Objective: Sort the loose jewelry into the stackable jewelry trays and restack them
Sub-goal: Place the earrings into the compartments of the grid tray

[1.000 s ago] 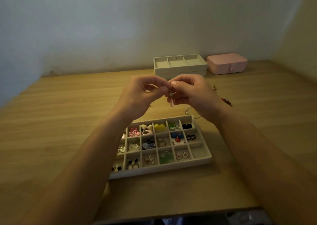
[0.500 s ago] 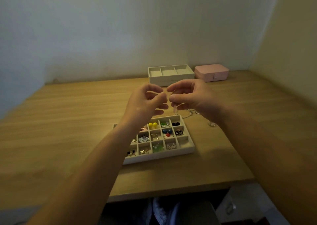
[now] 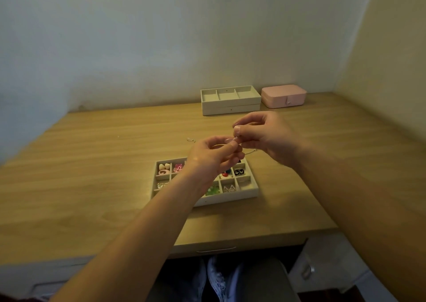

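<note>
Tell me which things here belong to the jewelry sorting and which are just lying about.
Job: thin chain pinched by left hand and right hand; compartment tray with earrings; stacked trays at the back; loose piece on the desk.
Lying about: closed pink box.

— Where does the divided tray (image 3: 251,192) sit?
— On the desk (image 3: 92,186), near its front edge. The left hand (image 3: 212,156) and the right hand (image 3: 265,135) meet above its far side, a thin chain (image 3: 250,151) pinched between them.
— And behind?
— Stacked trays (image 3: 230,108) by the wall, a closed case (image 3: 283,95) just to their right.
</note>
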Demonstrator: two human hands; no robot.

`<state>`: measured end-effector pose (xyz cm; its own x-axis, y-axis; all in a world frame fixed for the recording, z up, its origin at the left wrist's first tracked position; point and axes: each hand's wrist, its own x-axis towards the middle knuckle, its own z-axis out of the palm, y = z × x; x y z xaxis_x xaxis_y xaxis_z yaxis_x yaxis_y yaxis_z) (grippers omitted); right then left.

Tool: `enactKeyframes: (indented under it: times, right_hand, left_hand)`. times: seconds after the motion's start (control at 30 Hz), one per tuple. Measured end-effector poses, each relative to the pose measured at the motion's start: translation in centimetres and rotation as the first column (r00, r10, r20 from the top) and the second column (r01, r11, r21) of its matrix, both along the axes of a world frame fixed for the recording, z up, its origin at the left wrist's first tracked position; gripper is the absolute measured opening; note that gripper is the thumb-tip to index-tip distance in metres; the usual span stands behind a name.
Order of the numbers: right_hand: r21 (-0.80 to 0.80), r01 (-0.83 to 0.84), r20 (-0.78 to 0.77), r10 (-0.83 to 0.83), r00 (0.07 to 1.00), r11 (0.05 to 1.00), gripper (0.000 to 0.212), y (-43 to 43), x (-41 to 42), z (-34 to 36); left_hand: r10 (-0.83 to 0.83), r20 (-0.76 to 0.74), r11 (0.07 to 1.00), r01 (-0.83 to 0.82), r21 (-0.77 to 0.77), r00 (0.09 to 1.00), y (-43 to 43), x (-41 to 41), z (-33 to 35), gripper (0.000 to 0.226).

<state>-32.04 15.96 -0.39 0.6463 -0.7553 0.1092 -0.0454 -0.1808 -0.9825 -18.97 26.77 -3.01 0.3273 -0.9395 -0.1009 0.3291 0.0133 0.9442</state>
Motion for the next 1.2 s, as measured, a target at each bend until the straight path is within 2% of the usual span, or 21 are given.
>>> enactKeyframes:
  times: [0.2, 0.3, 0.4, 0.53, 0.63, 0.73, 0.9, 1.07, 1.2]
  right_hand:
    - [-0.038, 0.032, -0.063, -0.034, 0.997, 0.999, 0.013, -0.6, -1.0, -0.9]
    - [-0.041, 0.048, -0.071, -0.051, 0.996, 0.998, 0.015, -0.6, -1.4, -1.4]
    - [-0.03, 0.05, -0.092, -0.052, 0.994, 0.998, 0.016, -0.8, -1.8, -2.0]
    - [-0.052, 0.001, -0.226, -0.012, 0.974, 0.999, 0.013, -1.3, -2.3, -3.0]
    - [-0.096, -0.025, -0.33, -0.008, 0.944, 0.995, 0.011, -1.7, -2.6, -3.6]
    - [-0.107, -0.067, -0.401, 0.018, 0.916, 0.992, 0.009, -1.8, -2.7, -3.9]
    - [-0.199, -0.166, -0.514, 0.041, 0.857, 0.966, 0.006, -1.7, -2.5, -4.0]
    - [-0.344, -0.28, -0.643, -0.007, 0.766, 0.896, 0.005, -1.2, -2.0, -4.0]
    - [-0.368, -0.31, -0.686, -0.031, 0.727, 0.876, 0.005, -0.8, -1.6, -4.1]
  left_hand:
    - [0.028, 0.139, 1.0, -0.027, -0.012, 0.99, 0.0, -0.5, -0.6, 0.028]
    - [0.054, 0.236, 0.999, -0.053, -0.012, 0.97, -0.2, -0.6, -1.3, 0.025]
    - [0.06, 0.395, 0.998, -0.062, -0.008, 0.917, -0.2, -0.5, -2.0, 0.019]
    - [0.086, 0.67, 0.996, -0.086, -0.034, 0.738, -0.3, 0.0, -3.1, 0.013]
    - [0.068, 0.801, 0.996, -0.083, -0.023, 0.595, -0.2, -0.1, -3.6, 0.01]
    - [0.005, 0.912, 0.999, -0.05, 0.017, 0.411, 0.1, -0.4, -3.8, 0.007]
    - [-0.038, 0.975, 0.999, -0.009, 0.041, 0.221, 0.5, -1.0, -3.6, 0.005]
    - [-0.079, 0.996, 0.996, 0.043, 0.077, 0.051, 0.6, -1.2, -3.4, 0.015]
    - [-0.107, 0.994, 0.993, 0.039, 0.107, -0.011, 0.2, -1.1, -3.3, 0.016]
